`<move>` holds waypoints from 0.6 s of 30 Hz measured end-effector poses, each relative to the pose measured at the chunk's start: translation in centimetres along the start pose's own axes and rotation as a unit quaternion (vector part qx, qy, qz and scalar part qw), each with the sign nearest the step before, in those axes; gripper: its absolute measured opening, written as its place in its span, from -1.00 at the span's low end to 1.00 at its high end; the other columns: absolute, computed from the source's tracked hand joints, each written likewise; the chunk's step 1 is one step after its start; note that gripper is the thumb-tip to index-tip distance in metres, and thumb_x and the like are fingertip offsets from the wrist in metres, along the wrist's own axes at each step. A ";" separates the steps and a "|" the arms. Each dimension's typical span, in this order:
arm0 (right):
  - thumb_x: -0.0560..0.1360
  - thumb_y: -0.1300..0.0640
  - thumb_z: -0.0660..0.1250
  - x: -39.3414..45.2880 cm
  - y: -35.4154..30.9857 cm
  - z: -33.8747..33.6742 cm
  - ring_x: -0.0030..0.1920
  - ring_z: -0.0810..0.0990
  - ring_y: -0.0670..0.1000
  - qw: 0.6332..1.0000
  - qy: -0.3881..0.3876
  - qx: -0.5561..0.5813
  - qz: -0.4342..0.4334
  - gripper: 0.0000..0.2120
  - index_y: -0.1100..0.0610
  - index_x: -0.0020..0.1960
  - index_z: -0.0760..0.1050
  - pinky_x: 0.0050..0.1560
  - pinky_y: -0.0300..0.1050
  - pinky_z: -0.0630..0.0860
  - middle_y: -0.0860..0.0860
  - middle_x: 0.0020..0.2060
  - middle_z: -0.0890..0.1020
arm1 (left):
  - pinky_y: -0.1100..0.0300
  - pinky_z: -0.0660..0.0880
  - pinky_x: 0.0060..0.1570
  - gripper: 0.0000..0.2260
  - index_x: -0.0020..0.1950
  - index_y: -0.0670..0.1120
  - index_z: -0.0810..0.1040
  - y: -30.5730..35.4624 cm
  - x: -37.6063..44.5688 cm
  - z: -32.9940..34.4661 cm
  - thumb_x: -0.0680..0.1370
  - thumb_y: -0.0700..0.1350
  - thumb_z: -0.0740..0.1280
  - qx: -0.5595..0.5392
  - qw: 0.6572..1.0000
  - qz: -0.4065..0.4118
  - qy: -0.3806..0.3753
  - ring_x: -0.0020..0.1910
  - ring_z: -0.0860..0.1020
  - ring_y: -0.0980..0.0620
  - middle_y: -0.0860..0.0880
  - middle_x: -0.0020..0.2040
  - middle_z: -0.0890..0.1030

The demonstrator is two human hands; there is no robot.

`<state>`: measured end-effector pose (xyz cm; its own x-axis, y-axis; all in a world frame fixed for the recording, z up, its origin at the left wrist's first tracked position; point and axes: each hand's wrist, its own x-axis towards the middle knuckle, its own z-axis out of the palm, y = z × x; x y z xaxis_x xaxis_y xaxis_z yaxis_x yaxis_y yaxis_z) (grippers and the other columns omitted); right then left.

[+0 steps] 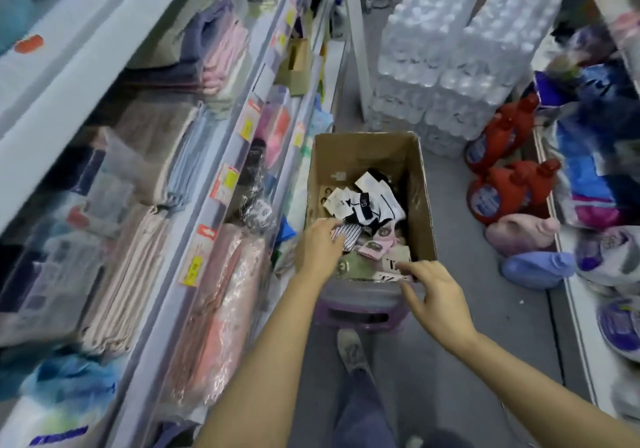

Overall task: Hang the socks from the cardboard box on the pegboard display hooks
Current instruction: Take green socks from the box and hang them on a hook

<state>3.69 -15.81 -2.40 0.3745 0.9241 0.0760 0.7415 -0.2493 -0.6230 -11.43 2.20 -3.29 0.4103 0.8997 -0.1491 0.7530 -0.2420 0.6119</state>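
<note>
Both hands are down at the cardboard box (412,184), which sits on a purple stool (360,312) in a narrow aisle, and the socks (367,201) lie inside it in a loose jumble of card-tagged pairs. The left hand (320,246) has its fingers (337,236) curled narrow onto a striped pair (348,234) at the near left of the heap, though the blur leaves it unclear whether the pinch is firm. The right hand (434,295) hovers at the near right rim with fingers (407,267) spread wide, holding nothing. The main risk, as I judge it, is tangling — the tags and hangers overlap, so lifting the striped pair could drag a neighbour such as the pink pair (374,248) over the rim and onto the floor (467,361). A second risk is the perch: the box overhangs the stool, and a downward press from either hand on the near edge might tip it toward the person. Grabbing fabric rather than the card hanger could also pull a sock loose from its tag, which would leave it unhangable. No pegboard hooks are visible from here, so the carry will need a turn in a cramped space beside the detergent jugs (498,184).
</note>
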 end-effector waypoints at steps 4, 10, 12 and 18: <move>0.48 0.25 0.43 3.6 0.1 1.8 -0.05 0.57 0.04 0.999 0.010 -0.011 0.036 -0.83 0.09 0.06 0.62 -0.10 -0.14 0.49 -0.07 -0.09 0.63 | 0.05 0.46 0.24 -0.70 0.29 -0.12 0.59 -1.4 6.0 4.6 0.56 -0.20 0.36 0.048 0.990 0.015 -0.130 0.25 0.54 -0.12 -0.12 0.26 0.60; 0.35 0.31 0.52 4.9 0.8 3.3 -0.09 0.61 0.02 0.995 -0.043 -0.065 0.058 -0.67 0.05 0.07 0.64 -0.21 -0.18 0.53 -0.09 -0.09 0.64 | -0.02 0.54 0.06 -0.69 0.28 -0.07 0.56 0.8 9.8 12.1 0.54 -0.24 0.31 0.177 0.922 0.203 -0.278 0.16 0.56 -0.19 -0.13 0.21 0.58; 0.34 0.28 0.54 5.0 1.5 3.8 -0.12 0.61 0.00 0.993 -0.072 -0.078 0.053 -0.68 0.05 0.05 0.64 -0.20 -0.19 0.54 -0.09 -0.11 0.64 | -0.05 0.49 0.16 -0.66 0.27 -0.15 0.56 1.7 10.5 14.9 0.50 -0.29 0.31 0.203 0.883 0.282 -0.315 0.23 0.53 -0.21 -0.19 0.22 0.57; 0.35 0.23 0.53 4.9 3.4 5.1 -0.19 0.60 0.00 0.986 -0.115 -0.098 0.070 -0.80 0.04 -0.07 0.63 -0.22 -0.15 0.57 -0.08 -0.20 0.62 | -0.06 0.41 0.22 -0.66 0.29 -0.18 0.54 -0.5 11.6 18.7 0.53 -0.19 0.24 0.241 0.870 0.285 -0.321 0.19 0.56 -0.22 -0.24 0.19 0.60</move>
<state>5.18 -10.59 -8.11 0.3605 0.9125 -0.1932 0.7940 -0.4089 -0.4498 2.56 5.94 -19.89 0.8743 0.2316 -0.4265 0.3971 -0.8466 0.3544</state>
